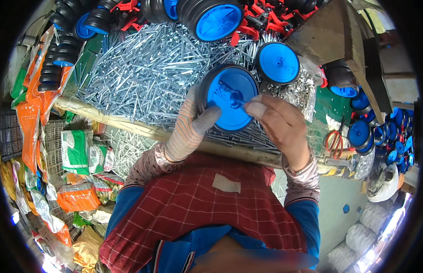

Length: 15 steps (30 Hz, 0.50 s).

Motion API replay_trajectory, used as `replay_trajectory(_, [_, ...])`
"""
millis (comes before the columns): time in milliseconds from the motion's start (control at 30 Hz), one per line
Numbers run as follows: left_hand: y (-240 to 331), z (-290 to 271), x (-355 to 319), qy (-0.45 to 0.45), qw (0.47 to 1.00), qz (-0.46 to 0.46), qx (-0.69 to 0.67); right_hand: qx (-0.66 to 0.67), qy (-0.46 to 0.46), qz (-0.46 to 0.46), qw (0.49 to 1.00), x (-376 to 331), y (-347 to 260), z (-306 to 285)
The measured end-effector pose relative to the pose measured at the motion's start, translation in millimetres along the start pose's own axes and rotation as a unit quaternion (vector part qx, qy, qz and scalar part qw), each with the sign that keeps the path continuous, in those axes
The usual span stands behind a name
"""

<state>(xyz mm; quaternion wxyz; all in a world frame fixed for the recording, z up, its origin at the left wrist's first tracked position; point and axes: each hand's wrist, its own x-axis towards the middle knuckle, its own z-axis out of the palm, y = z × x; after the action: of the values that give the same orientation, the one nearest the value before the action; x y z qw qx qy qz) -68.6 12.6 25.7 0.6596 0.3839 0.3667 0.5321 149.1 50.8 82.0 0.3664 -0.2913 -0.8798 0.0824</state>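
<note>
Wheel: blue hub, black tyre, held upright above pile of metal pins.
Left hand: gloved, clasped around tyre edge.
Right hand: fingertips pinched at hub.
Handling: probably light, rigid; best gripped by ribbed tyre.

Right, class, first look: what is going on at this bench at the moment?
A person holds a blue-hubbed black wheel over a big heap of metal pins. The gloved left hand grips its rim; the bare right hand, one finger taped, works at the hub. A second wheel lies just beyond, more wheels are piled behind, and orange-handled scissors lie to the right.
</note>
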Motion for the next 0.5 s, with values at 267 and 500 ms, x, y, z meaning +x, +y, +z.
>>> replay_trajectory(267, [12, -18, 4, 0.035, 0.999, -0.007, -0.024, 0.183, -0.033, 0.031, 0.982, 54, 71, 24])
replay_trajectory(500, [10, -21, 11, -0.069, 0.938, 0.141, 0.309, -0.424, -0.063, 0.037, 0.903, 64, 260, 70])
